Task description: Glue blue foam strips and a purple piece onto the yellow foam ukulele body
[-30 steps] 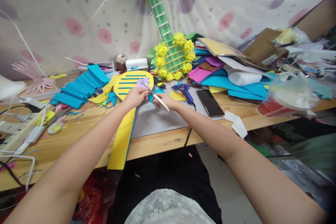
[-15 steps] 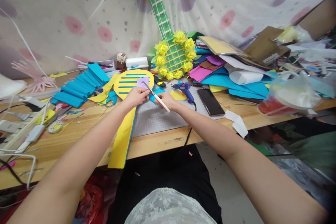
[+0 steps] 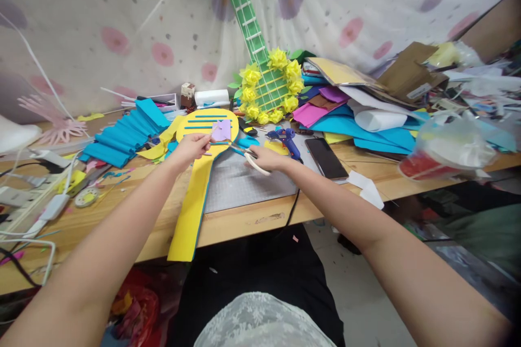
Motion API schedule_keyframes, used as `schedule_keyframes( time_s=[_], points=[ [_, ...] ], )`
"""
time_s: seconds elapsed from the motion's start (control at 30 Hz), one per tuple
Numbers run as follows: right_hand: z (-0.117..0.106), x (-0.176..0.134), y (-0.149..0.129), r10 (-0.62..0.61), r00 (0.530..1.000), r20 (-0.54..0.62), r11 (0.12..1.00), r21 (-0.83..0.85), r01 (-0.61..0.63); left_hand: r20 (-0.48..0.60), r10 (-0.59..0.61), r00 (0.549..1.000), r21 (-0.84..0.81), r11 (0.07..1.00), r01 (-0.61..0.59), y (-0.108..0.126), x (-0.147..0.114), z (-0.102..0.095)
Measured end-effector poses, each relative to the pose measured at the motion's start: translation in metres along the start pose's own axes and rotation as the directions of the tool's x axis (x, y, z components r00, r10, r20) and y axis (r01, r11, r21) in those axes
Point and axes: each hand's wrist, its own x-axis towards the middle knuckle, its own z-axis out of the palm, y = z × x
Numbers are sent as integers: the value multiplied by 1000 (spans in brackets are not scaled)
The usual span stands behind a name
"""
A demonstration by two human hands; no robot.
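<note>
My left hand is closed in a pinch, its fingertips at the left edge of a lilac paper square. A thin lilac sliver shows just below those fingers. Over the round end of a yellow paper shape with blue edging and blue stripes, the hand and paper overlap. My right hand grips scissors by their white handles. The scissor blades point left toward the lilac paper, with their tips just below it. The fingers inside the handles are partly hidden.
A blue glue gun and a black phone lie right of the grey cutting mat. Behind stands a green paper guitar with yellow flowers. Pleated blue paper lies left; a bagged cup stands right.
My left hand has moved left, away from the scissors. The scissors have swung lower and their blades have come off the lilac paper, which shows more fully now.
</note>
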Motion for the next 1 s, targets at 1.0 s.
schedule_keyframes(
  time_s=[1.0],
  points=[
    [26, 48, -58, -9, 988, -155, 518, 844, 137, 121, 354, 927, 523, 772, -363, -9, -15, 7]
  ],
)
